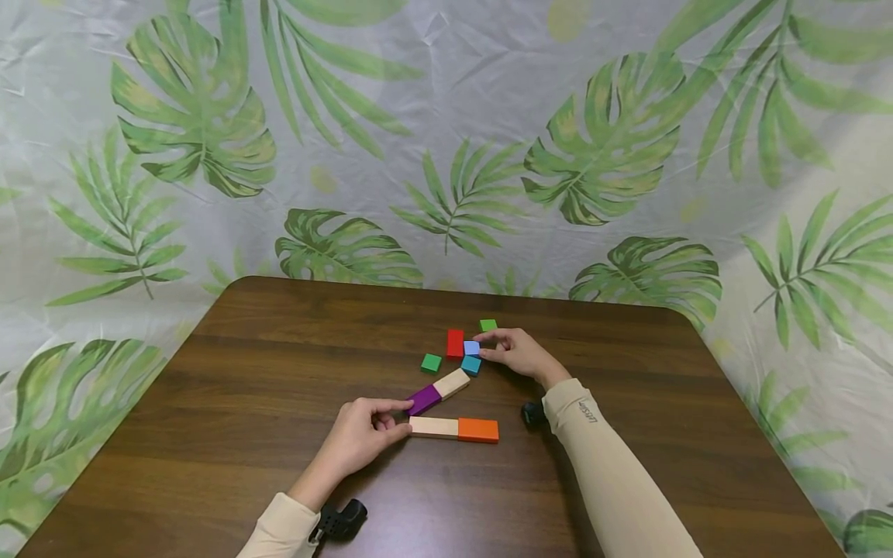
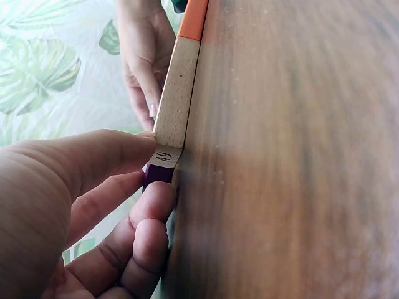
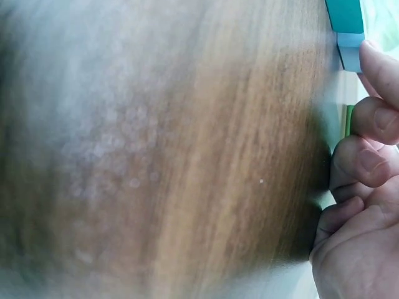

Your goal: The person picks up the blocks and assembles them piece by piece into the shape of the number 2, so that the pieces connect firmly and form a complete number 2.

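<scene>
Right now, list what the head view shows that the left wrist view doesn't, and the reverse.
Only the head view: the red block, light blue block, darker blue block, nearer green block and farther green block.
Only the left wrist view: a printed number, apparently 49, on the end of the pale block touching the orange block.
Both: those two, the purple block, table, leafy backdrop, left hand and right hand.

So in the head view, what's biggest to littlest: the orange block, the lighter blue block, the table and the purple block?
1. Table
2. Orange block
3. Purple block, its end partly under fingers
4. Lighter blue block
</scene>
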The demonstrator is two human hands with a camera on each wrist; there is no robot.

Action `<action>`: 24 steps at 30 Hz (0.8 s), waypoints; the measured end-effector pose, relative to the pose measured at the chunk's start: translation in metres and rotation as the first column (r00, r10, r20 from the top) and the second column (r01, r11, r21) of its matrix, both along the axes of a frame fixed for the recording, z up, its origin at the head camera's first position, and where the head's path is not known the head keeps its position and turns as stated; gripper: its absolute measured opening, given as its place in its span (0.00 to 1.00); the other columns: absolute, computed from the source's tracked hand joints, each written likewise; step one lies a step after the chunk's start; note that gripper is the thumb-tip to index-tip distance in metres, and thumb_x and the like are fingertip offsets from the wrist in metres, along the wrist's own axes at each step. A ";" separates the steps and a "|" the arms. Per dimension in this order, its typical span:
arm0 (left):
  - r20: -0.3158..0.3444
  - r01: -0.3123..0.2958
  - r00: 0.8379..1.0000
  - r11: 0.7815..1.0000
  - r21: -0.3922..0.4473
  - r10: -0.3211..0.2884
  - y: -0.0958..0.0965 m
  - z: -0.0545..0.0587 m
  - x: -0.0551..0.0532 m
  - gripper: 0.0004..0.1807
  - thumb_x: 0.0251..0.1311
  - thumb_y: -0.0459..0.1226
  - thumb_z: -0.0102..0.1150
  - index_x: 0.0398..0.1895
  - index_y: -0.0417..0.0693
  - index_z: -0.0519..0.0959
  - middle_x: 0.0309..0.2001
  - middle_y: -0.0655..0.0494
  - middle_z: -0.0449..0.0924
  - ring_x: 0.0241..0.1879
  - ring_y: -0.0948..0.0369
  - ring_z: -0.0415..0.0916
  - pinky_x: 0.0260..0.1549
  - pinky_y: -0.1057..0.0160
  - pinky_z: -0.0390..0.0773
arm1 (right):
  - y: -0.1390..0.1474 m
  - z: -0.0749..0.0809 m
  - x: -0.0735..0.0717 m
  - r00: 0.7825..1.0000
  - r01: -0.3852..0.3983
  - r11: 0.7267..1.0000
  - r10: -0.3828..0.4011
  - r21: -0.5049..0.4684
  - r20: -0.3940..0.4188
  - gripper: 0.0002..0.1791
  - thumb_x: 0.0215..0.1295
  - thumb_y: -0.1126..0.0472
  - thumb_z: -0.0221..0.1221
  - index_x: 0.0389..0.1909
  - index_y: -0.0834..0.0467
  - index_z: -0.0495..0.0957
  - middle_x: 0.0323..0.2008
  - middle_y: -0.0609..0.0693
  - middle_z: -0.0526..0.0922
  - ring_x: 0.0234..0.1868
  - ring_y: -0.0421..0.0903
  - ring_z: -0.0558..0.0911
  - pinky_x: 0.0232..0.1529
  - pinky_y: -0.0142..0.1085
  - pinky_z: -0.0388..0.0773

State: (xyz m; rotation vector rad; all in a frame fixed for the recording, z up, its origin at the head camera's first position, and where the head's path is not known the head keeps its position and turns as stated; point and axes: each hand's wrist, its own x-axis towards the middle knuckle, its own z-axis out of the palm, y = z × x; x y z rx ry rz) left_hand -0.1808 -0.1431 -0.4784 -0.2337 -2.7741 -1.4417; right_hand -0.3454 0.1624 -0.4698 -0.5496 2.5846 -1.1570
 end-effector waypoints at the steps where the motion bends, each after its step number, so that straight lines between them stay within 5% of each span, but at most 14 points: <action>1: -0.001 0.000 1.000 1.000 -0.001 0.000 0.000 0.000 0.000 0.16 0.57 0.36 0.80 0.50 0.52 0.93 0.22 0.65 0.79 0.21 0.71 0.68 0.23 0.72 0.67 | 0.000 0.000 0.000 1.000 0.000 1.000 0.000 -0.002 -0.001 0.20 0.75 0.57 0.66 0.65 0.56 0.84 0.19 0.44 0.64 0.23 0.44 0.63 0.31 0.34 0.61; 15: 0.006 -0.011 1.000 1.000 0.006 0.011 0.000 -0.001 0.000 0.15 0.57 0.37 0.80 0.49 0.53 0.93 0.22 0.65 0.79 0.21 0.70 0.69 0.23 0.71 0.67 | 0.006 0.003 -0.003 0.997 0.066 0.996 -0.064 -0.063 0.043 0.22 0.77 0.53 0.65 0.66 0.57 0.82 0.19 0.44 0.66 0.23 0.44 0.62 0.32 0.37 0.62; 24: 0.019 -0.013 1.000 1.000 0.004 0.013 0.000 0.001 -0.001 0.15 0.57 0.37 0.80 0.49 0.53 0.93 0.22 0.65 0.78 0.22 0.70 0.68 0.23 0.72 0.67 | 0.012 0.011 -0.013 0.986 0.162 0.983 -0.164 -0.086 -0.015 0.18 0.77 0.55 0.64 0.61 0.59 0.85 0.18 0.44 0.65 0.23 0.44 0.63 0.30 0.35 0.62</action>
